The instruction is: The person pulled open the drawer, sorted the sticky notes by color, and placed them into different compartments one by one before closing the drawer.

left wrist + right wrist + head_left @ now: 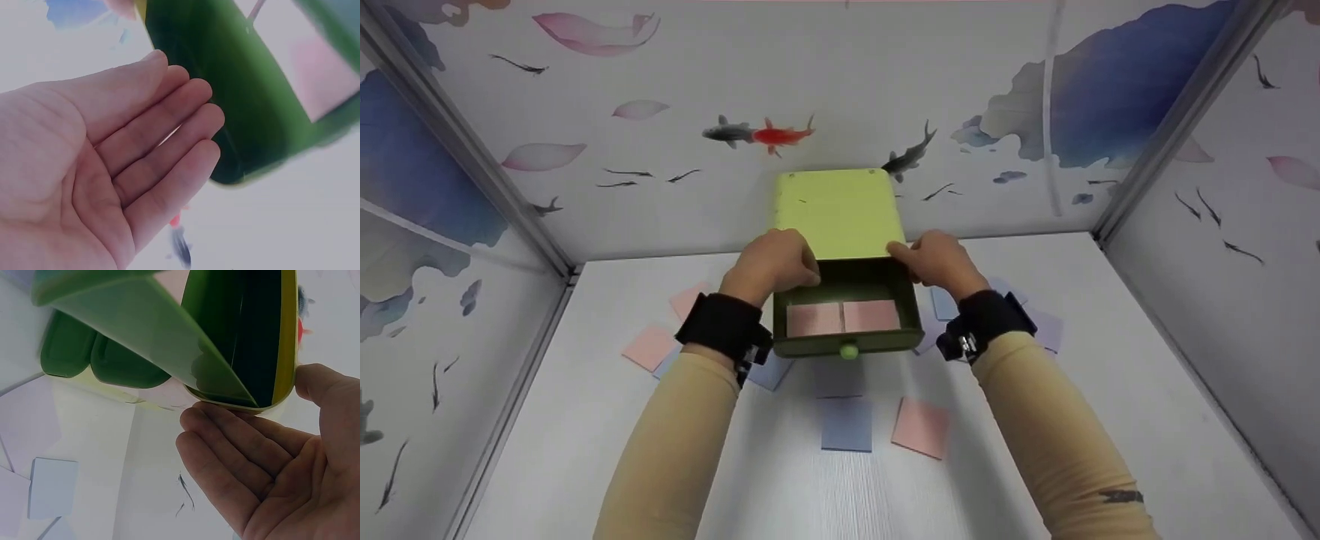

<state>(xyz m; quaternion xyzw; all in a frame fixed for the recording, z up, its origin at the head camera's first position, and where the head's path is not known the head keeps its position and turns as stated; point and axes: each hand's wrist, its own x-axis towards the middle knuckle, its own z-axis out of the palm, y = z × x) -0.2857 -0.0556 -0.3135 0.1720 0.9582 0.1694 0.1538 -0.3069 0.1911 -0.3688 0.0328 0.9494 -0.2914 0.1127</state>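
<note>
L hand point(771, 264) & R hand point(937, 259) flank green box point(838, 214), fingers straight, close together, flat on its sides. Open drawer point(847, 319) juts below fingertips w/ pink notes point(842, 316). Best: press evenly both sides so box can't slide.

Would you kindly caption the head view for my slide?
Both hands, left hand and right hand, flank a green drawer box, its open drawer holding pink notes.

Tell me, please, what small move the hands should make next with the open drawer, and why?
Probably the left hand should pick a pink note off the table: the drawer stands open holding two pink notes, more lie around the green box, and both hands, the right hand too, are open and hold nothing.
</note>
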